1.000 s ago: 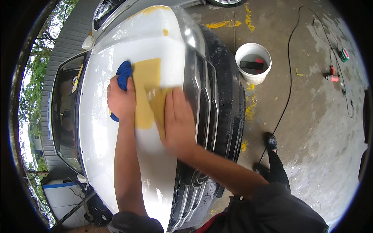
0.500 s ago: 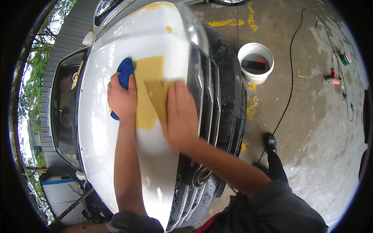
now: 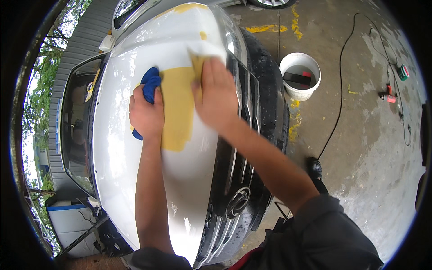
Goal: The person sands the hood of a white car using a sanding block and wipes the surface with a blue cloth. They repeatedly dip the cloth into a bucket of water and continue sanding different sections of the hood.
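- The left hand (image 3: 146,114) clasps a blue cloth (image 3: 151,85) on the hood (image 3: 116,139), beside the yellow patch (image 3: 177,110).
- The right hand (image 3: 218,92), blurred, grips a yellow sheet (image 3: 198,65) by the patch's corner.
- Probably smoothing the patch; the next stroke likely calls for flat, even pressure.

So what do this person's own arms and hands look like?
The left hand and the right hand wear no gloves; the right one is blurred. Both forearms are bare too, and dark grey sleeves begin higher up.
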